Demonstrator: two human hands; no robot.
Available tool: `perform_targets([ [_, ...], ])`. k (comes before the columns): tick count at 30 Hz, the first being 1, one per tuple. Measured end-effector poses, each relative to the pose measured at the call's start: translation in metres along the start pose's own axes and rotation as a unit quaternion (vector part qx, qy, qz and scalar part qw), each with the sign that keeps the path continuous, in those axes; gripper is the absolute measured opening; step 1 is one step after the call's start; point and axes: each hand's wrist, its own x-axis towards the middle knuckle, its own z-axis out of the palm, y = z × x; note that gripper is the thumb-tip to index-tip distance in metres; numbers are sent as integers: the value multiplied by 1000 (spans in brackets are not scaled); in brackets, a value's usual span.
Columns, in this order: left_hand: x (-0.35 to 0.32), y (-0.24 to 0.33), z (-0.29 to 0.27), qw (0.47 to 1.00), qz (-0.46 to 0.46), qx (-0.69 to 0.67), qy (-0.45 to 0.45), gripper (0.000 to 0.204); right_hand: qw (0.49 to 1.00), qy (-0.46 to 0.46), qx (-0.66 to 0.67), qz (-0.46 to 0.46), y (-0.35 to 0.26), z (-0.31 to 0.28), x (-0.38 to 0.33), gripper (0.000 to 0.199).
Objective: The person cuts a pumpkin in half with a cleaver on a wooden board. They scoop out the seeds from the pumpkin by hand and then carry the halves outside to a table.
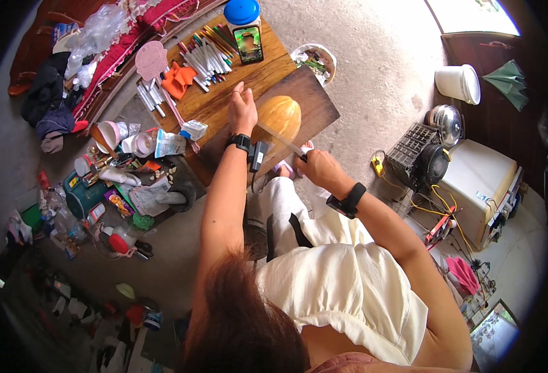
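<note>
A yellow-orange oblong melon lies on a dark brown wooden board. My right hand is closed around the dark handle of a knife. The knife's long toothed blade points up and left, across the near part of the melon. Beside the melon's left side is my left hand, its fingers extended and holding nothing that I can see. Whether it touches the melon I cannot tell. Both wrists wear black bands, and a small black device hangs by the left one.
The board rests on a wooden table with several markers, an orange cloth, a pink fly swatter and a blue-lidded jar. A waste basket stands beyond. Clutter covers the left; a white bucket stands right.
</note>
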Motion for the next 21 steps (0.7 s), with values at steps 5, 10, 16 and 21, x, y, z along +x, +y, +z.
perform_targets([
  [5, 9, -16, 1, 1000, 11, -20, 3, 38, 999, 20, -36, 0, -9, -2, 8, 41],
  [10, 9, -27, 0, 998, 10, -55, 24, 35, 998, -35, -53, 23, -14, -8, 13, 43],
  [16, 9, -23, 10, 998, 31, -45, 41, 40, 1000, -8, -25, 0, 1, 0, 15, 42],
  [21, -2, -26, 2, 979, -46, -195, 37, 61, 999, 4, -36, -2, 1, -3, 10, 40],
])
